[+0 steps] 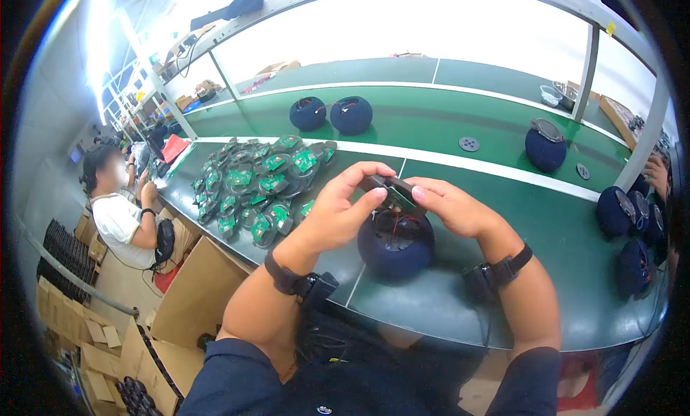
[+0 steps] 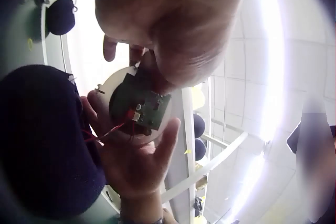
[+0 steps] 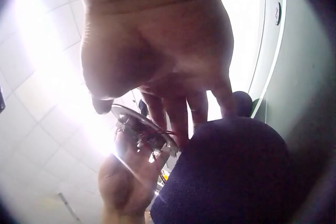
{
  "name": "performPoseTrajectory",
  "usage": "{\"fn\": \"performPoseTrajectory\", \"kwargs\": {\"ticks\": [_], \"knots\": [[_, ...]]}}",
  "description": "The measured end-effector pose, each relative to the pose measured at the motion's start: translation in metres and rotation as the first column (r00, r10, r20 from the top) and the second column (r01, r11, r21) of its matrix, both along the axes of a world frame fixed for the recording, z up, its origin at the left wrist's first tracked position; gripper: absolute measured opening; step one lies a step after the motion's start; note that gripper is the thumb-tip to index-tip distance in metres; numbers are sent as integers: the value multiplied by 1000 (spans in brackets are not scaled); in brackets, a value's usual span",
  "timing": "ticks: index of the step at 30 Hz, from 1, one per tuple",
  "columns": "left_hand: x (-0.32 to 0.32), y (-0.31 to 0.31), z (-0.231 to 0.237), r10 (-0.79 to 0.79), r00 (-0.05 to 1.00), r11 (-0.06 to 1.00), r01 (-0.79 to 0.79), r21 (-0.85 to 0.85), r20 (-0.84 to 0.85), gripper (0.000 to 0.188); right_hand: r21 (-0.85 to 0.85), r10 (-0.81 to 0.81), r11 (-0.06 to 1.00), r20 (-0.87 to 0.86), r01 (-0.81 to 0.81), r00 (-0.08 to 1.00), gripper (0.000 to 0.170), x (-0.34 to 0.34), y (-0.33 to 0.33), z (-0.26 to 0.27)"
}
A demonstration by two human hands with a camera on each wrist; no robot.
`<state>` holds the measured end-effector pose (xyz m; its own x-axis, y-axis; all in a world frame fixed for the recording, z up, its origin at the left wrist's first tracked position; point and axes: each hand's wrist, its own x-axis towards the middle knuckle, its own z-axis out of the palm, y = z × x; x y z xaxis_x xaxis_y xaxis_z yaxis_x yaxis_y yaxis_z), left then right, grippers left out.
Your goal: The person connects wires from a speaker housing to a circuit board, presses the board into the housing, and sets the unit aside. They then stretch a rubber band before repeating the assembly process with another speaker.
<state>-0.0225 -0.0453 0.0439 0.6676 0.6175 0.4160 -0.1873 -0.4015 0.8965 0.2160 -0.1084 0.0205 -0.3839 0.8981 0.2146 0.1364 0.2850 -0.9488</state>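
Observation:
Both hands hold up a round cover [image 2: 112, 84] with a green circuit board [image 2: 155, 112] on its inner face. My left hand [image 1: 332, 211] pinches one side, its thumb over the board. From the other side my right hand [image 1: 456, 209] grips the rim between thumb and fingers. Red wires [image 2: 113, 130] run from the board towards a dark blue fabric-covered ball [image 1: 395, 252] just below the hands. The ball stands on the dark green table with its opening upward, and wires show in that opening.
A heap of round covers with green boards [image 1: 248, 182] lies left on the table. More blue balls stand on the green belt [image 1: 424, 103] and at the right edge [image 1: 614, 211]. A metal frame [image 1: 589, 71] rises behind. Another person [image 1: 126, 218] sits at left beside cardboard boxes [image 1: 201, 294].

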Motion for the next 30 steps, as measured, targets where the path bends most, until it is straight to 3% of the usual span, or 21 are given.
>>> {"fn": "performPoseTrajectory", "kwargs": {"ticks": [2, 3, 5, 8, 9, 11, 12, 14, 15, 18, 19, 20, 21, 22, 24, 25, 30], "knots": [[0, 7, -1, -1, 997, 926, 28, 375, -73, 30, -75, 37, 996, -109, -46, 993, 43, 0, -4, 5], [-1, 8, 2, 0, 998, 928, 26, 371, -70, 30, -80, 38, 996, -105, -46, 994, 43, 0, -6, 5], [-1, 9, 9, 1, 993, 801, 72, 595, -122, 33, -139, 62, 986, -193, -89, 979, 45, 2, -7, 9], [-5, 10, 9, -36, 994, 778, 94, 621, -105, 33, -98, 87, 989, -213, -110, 973, 57, 2, -7, 9], [-7, 9, 5, -33, 994, 781, 89, 619, -101, 33, -102, 89, 988, -209, -112, 974, 57, 0, -8, 9], [-10, 7, -4, -75, 987, 987, 53, 150, 141, 30, -48, 50, 997, -162, -58, 986, 72, -4, -11, 14], [-12, 5, -4, -71, 987, 988, 49, 147, 145, 30, -51, 53, 997, -158, -62, 986, 72, -6, -13, 18], [-15, -2, -1, 210, 975, 974, -214, 67, 73, 29, -164, -24, 986, -214, -11, 976, 89, -11, -20, 23], [-15, -5, -2, 286, 954, 953, -292, 74, 86, 26, -175, -22, 985, -211, -16, 977, 89, -12, -20, 21], [-19, -16, -2, 383, 924, 912, -377, 160, -5, 24, -42, -119, 992, -53, 117, 991, 102, -14, -25, 22], [-20, -18, -2, 396, 915, 807, -386, 447, 77, 22, 63, -170, 984, 94, 165, 981, 104, -20, -33, 29], [-21, -23, -1, 397, 915, 807, -388, 445, 77, 22, 175, -232, 965, 231, 194, 945, 106, -26, -38, 32], [-21, -30, 2, 464, 885, 671, -381, 636, 41, 23, 287, -253, 942, 266, 174, 930, 106, -32, -41, 31], [-21, -35, 2, 535, 845, 504, -340, 794, 22, 24, 288, -249, 943, 268, 170, 931, 106, -37, -43, 31], [-21, -41, -4, 576, 817, 462, -328, 824, 2, 28, 563, -409, 819, 439, 110, 800, 107, -47, -47, 30], [-20, -42, -7, 596, 802, 463, -300, 834, -43, 29, 651, -474, 753, 433, 98, 767, 109, -51, -48, 27], [-15, -49, -18, 638, 768, 428, -295, 854, -54, 29, 683, -527, 721, 429, 118, 734, 109, -61, -50, 20]]}}
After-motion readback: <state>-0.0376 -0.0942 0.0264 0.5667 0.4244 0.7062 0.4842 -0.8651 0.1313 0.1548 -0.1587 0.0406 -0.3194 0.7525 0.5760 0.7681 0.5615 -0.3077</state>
